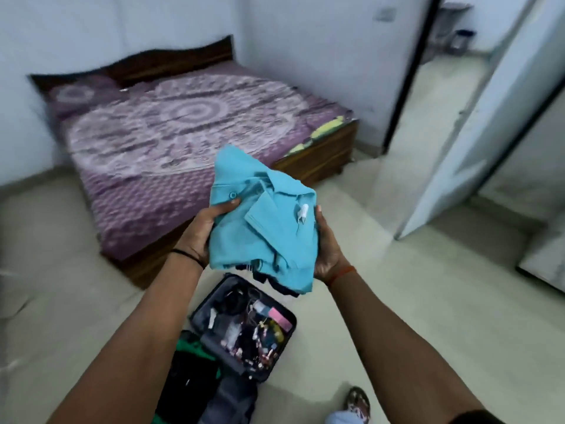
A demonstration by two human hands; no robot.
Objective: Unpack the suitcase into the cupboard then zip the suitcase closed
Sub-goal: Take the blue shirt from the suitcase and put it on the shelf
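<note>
Suitcase (244, 335): open on the pale floor (397, 316), lower centre; loose small items in one half, dark and green clothes in the other.
Shirt (263, 228): folded teal polo, centre frame, raised above the suitcase.
Grip: left hand (198, 231) and right hand (328, 255) clasp its opposite edges.
Axis: runs up-frame, collar near the hands.
Cupboard: not identifiable; pale door (477, 117) upper right.
Room: bed (183, 127) upper left.

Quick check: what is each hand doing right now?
Left hand: closed on the left side of the folded blue shirt.
Right hand: closed on the shirt's right side, supporting it.
</note>
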